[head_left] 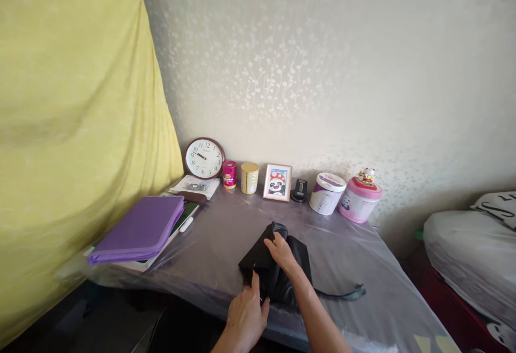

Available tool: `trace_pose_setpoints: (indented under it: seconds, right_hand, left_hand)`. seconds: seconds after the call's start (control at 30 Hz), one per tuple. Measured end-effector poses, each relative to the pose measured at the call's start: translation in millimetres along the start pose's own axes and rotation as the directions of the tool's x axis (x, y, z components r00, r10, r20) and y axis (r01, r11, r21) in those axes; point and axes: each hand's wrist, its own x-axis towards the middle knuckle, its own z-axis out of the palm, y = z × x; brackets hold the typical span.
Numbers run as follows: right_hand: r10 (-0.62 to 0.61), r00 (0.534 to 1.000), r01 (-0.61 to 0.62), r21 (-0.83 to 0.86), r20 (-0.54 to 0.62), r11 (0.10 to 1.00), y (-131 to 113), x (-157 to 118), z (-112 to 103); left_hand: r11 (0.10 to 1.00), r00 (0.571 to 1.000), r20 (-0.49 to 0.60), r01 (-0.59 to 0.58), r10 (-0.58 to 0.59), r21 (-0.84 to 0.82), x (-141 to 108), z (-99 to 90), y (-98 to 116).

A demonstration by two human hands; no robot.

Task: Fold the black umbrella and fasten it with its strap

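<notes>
From my head view, one black cloth (256,251) lies near the front edge of one table (217,235), its one strap (342,294) pointing right, long axis crosswise. My left hand (245,310) touches it, thumb and forefinger apart; my right hand's (284,253) grip I can't tell.

Clock (205,158) by patterned wall (342,63), purple folder (139,227) near yellow curtain (76,116)

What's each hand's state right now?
Left hand: touching black fabric at its near edge; grip can't be told.
Right hand: on the fabric's upper part; grip unclear.
</notes>
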Motion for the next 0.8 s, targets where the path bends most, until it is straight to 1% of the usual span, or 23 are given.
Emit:
trace_pose_setpoints:
  seconds: [0.1,0.2,0.3,0.37,0.43,0.5,0.6,0.7,0.8]
  right_hand:
    - [-0.001,1.0,0.001,0.012,0.025,1.0,-3.7,-2.6,-2.3]
    - [-0.041,0.993,0.031,0.085,0.109,0.996,-9.5,-6.5,-4.2]
    - [-0.115,0.973,0.088,0.139,0.201,0.986,-16.6,-11.9,-4.9]
    - [-0.168,0.966,0.151,0.097,0.196,0.984,-20.4,-16.0,-4.9]
    - [-0.222,0.958,0.216,0.052,0.183,0.975,-22.9,-20.5,-5.2]
    - [-0.273,0.942,0.27,0.045,0.193,0.962,-23.7,-25.8,-6.5]
    - [-0.351,0.917,0.35,0.041,0.19,0.936,-21.8,-36.4,-9.7]
    - [-0.447,0.885,0.446,0.035,0.132,0.894,-15.1,-47.4,-10.0]
    - [-0.552,0.831,0.552,0.015,0.064,0.834,-4.5,-50.1,-5.5]
  left_hand:
    - [0.999,0.999,-0.035,-0.033,0.033,0.0,-6.2,-0.7,-5.1]
    - [0.997,0.987,-0.14,-0.072,0.077,0.038,-13.2,-3.5,-8.1]
    - [0.98,0.949,-0.247,-0.183,0.197,0.08,-15.1,-10.5,-3.8]
    - [0.955,0.915,-0.274,-0.284,0.298,0.088,-12.1,-14.5,1.5]
    - [0.936,0.896,-0.271,-0.341,0.351,0.084,-6.3,-14.1,5.7]
    - [0.938,0.908,-0.238,-0.336,0.346,0.081,0.6,-7.8,6.7]
    - [0.953,0.933,-0.195,-0.293,0.303,0.078,10.0,10.4,2.4]
    - [0.952,0.923,-0.232,-0.293,0.307,0.091,15.0,27.9,-4.1]
    - [0.944,0.909,-0.257,-0.306,0.328,0.123,14.7,33.6,-6.5]
